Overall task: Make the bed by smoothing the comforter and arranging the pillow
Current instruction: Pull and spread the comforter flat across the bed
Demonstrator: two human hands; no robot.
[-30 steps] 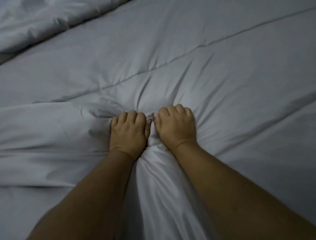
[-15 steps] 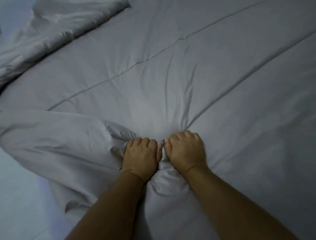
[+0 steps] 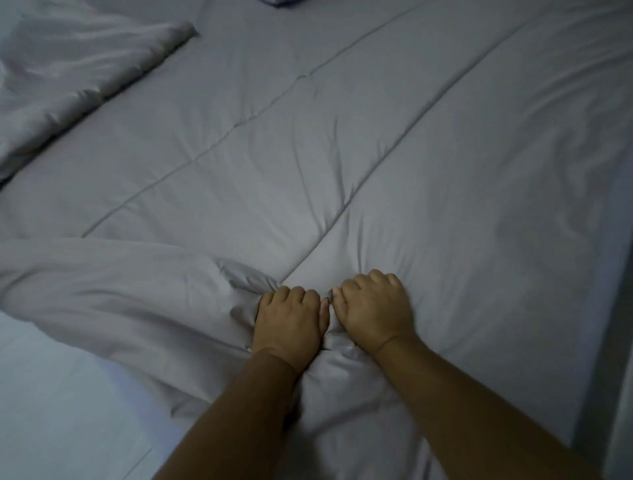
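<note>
Two hands, side by side, bunching the comforter's near edge.
Your left hand [image 3: 289, 318] and right hand [image 3: 375, 308] sit knuckles-up with thumbs almost touching, fingers curled down into a gathered ridge of the grey comforter [image 3: 342, 137], which spreads flat across the bed ahead of you. Its left portion lies rumpled over the paler sheet [image 3: 51, 394]; a folded-back part [image 3: 68, 68] rests at upper left. The darker fabric corner [image 3: 279, 2] at the top edge cannot be identified.

Your bed [image 3: 34, 445] — a grey comforter [image 3: 376, 154] on top
It lies spread flat across the middle, bunched into folds along your left — there the pale sheet [image 3: 61, 377] shows bare.
</note>
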